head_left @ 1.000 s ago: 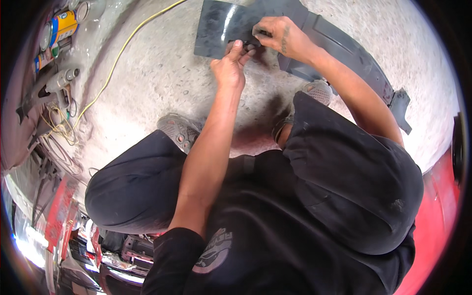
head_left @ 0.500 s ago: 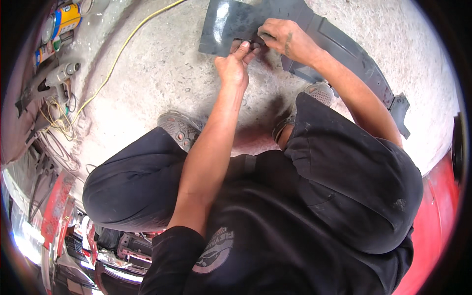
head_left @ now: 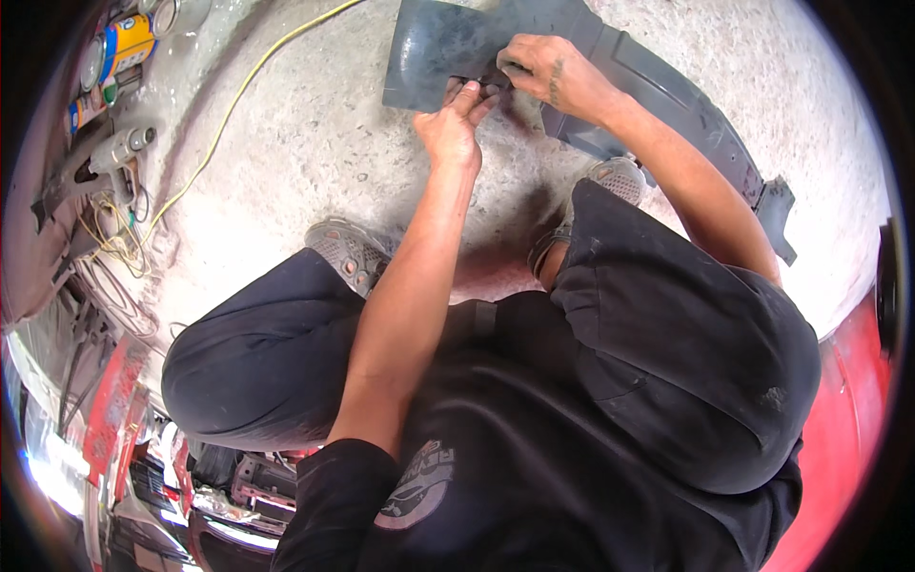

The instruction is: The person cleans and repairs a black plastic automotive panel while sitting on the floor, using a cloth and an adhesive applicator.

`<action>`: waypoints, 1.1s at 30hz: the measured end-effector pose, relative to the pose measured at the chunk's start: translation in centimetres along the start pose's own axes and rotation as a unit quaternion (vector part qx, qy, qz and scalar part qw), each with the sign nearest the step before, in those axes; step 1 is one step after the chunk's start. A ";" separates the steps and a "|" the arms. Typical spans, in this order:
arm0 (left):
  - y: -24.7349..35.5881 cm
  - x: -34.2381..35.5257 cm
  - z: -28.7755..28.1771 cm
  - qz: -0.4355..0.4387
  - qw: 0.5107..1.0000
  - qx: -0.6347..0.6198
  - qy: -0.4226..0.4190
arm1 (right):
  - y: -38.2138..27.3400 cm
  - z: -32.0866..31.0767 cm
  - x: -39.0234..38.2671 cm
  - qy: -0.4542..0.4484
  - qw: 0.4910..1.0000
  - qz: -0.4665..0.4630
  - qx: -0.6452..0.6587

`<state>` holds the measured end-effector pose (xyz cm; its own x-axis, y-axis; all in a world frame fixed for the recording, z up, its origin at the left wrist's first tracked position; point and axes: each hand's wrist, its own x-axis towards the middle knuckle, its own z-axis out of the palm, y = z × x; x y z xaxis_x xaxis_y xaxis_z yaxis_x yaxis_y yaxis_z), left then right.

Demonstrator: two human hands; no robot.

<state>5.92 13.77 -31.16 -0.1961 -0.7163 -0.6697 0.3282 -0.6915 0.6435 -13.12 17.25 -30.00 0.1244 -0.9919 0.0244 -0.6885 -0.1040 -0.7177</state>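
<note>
A long, curved dark grey plastic panel (head_left: 658, 86), with a broad flap (head_left: 419, 52) at its left end, lies on the rough concrete floor ahead of me. My left hand (head_left: 455, 126) grips the flap's lower edge near a dark cut-out, thumb on top, other fingers partly hidden. Just right of it, my right hand (head_left: 553, 71) is closed, fingertips bent down at the panel; what they pinch, if anything, is too dark and small to make out.
Along the left lie a yellow cord (head_left: 229, 110), cans (head_left: 129, 43), a grey power tool (head_left: 119, 157) and tangled cables. My knees and shoes are below the panel. Car parts (head_left: 248, 486) lie lower left; a red panel (head_left: 843, 391) is at right.
Both hands have shifted slightly rightward since a second ago, along with the panel's flap. The bright glare on the flap has faded, suggesting a small change in its tilt.
</note>
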 end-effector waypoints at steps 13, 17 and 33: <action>-0.1 -0.1 -0.1 0.006 1.000 -0.007 -0.005 | -0.2 -0.2 0.3 -0.021 0.999 0.023 -0.013; 0.0 0.1 -0.1 0.023 1.000 0.018 -0.011 | -0.1 -0.2 0.3 -0.016 0.999 0.039 0.003; 0.0 0.3 0.0 0.024 1.000 0.005 -0.005 | 0.3 -0.6 -0.8 0.022 0.998 0.022 0.046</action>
<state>5.83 13.54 -31.38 -0.1899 -0.7493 -0.6344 0.3274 -0.6575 0.6786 -13.83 17.96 -29.85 0.0629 -0.9978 0.0200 -0.6246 -0.0550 -0.7790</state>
